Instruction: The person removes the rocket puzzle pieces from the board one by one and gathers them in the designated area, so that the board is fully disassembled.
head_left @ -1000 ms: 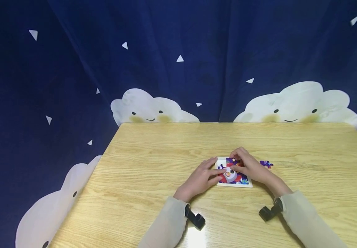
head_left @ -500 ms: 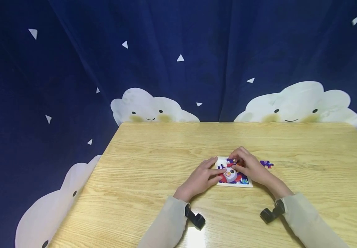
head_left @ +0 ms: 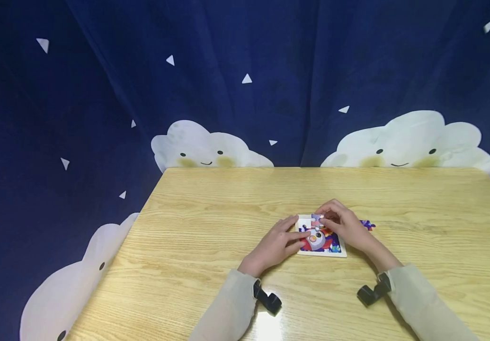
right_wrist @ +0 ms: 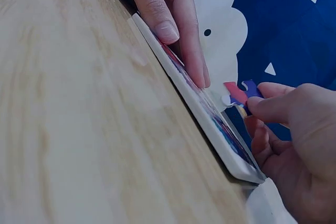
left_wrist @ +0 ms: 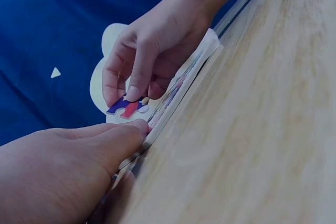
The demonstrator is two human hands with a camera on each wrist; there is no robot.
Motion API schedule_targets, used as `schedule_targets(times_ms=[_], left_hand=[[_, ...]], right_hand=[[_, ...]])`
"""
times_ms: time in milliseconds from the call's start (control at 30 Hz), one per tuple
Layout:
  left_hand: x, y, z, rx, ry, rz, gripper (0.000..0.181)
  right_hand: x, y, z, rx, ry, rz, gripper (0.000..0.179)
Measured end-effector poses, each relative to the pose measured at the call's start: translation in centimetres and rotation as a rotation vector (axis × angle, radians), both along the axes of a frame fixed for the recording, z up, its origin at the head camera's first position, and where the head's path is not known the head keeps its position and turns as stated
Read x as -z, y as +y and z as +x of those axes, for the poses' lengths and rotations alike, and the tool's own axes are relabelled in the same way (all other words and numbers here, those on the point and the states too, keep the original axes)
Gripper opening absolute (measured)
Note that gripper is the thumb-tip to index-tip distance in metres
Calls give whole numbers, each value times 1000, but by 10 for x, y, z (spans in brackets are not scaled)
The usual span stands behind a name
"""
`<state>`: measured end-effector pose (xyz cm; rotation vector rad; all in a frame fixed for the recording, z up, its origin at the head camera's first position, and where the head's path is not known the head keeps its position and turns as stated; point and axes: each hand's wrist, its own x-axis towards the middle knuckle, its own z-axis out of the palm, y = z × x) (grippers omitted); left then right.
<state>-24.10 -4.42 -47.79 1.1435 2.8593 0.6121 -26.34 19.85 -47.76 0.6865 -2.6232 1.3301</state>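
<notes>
A small jigsaw puzzle in a white tray (head_left: 322, 255) lies on the table, showing a cartoon figure with a round white face. My left hand (head_left: 272, 246) rests on its left side, fingers extended over the frame and the picture. Between thumb and fingers, my right hand (head_left: 349, 229) pinches a purple and red puzzle piece (right_wrist: 240, 94) at the tray's far edge. That piece (left_wrist: 127, 107) is raised and tilted above the tray in the left wrist view. A bare white patch (head_left: 304, 222) shows at the tray's upper left corner.
Another purple puzzle piece (head_left: 368, 225) lies on the wooden table (head_left: 210, 213) just right of the tray, partly behind my right hand. A dark blue curtain (head_left: 245, 109) with white clouds and triangles hangs beyond the table's far edge.
My right hand has lifted the puzzle piece and tipped it up from the tray, shifting slightly away and to the right. My left hand stays in place.
</notes>
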Motion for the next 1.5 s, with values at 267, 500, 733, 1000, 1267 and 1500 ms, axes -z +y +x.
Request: schedule_targets(times_ms=[267, 500, 733, 1000, 1267, 1500], left_hand=[[0, -1, 0, -3, -10, 10, 37], [-1, -1, 0, -2, -11, 12, 37], [-1, -1, 1, 4, -13, 16, 37], [0, -1, 1, 2, -14, 19, 37], [0, -1, 0, 3, -6, 22, 37], [-1, -2, 1, 3, -13, 19, 37]], right_hand=[[-2, 3, -2, 20, -55, -15, 19], [-4, 12, 2, 50, -73, -34, 19], [-2, 28, 6, 92, -26, -34, 18], [-1, 48, 11, 126, 9, -23, 20], [1, 68, 16, 151, 1, -14, 20], [-1, 84, 21, 179, -24, 16, 20]])
